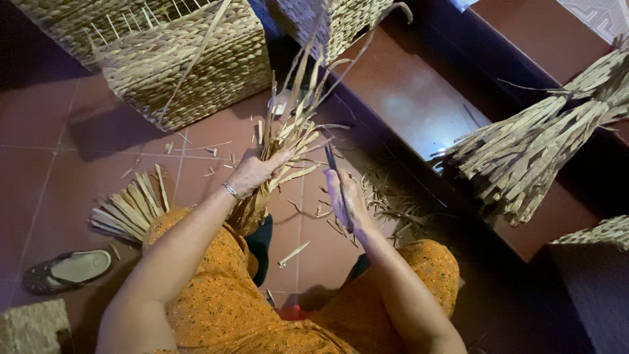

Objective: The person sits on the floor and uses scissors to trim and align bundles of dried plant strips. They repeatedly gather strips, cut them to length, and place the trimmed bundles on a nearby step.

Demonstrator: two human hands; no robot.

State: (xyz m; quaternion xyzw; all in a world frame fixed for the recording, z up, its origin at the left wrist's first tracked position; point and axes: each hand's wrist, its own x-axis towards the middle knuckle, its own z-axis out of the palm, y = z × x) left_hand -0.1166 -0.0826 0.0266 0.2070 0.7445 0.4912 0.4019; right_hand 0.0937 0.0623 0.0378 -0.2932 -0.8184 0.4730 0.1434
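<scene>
My left hand grips a bundle of dry straw-coloured strips that fans upward from my fist; a bracelet circles that wrist. My right hand is closed around a dark, thin blade-like tool, its tip pointing up toward the strips. Both forearms reach out over my lap in orange patterned cloth. Cut scraps lie on the red tile floor between my knees.
A woven basket stands at the upper left, a second one behind it. Another bundle of strips lies by my left knee, a sandal beside it. A large bundle rests on dark red steps to the right.
</scene>
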